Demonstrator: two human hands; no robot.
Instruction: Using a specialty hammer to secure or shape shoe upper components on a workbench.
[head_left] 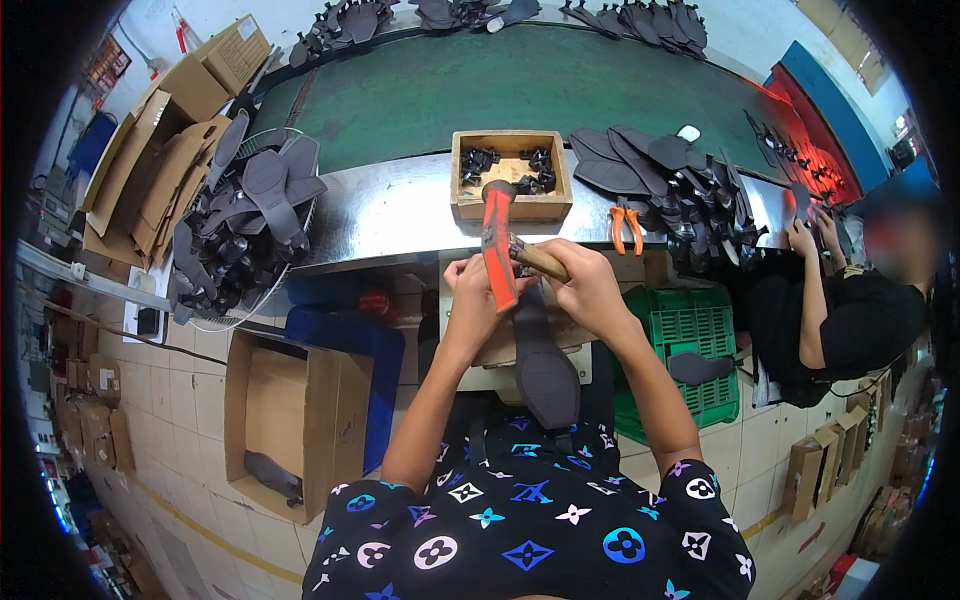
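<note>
Red-headed hammer [497,248] juts leftward from the right hand [588,288].

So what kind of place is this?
Probably a factory workshop: there's a long green work surface, a wire basket heaped with similar dark, flat pieces, and a hammer in the person's right hand.

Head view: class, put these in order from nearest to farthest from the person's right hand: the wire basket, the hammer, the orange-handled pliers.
From the right hand:
1. Hammer: nearest, its wooden handle held in that hand.
2. Orange-handled pliers: just beyond the hand, slightly to its right.
3. Wire basket: farthest, well over to the left.
</note>
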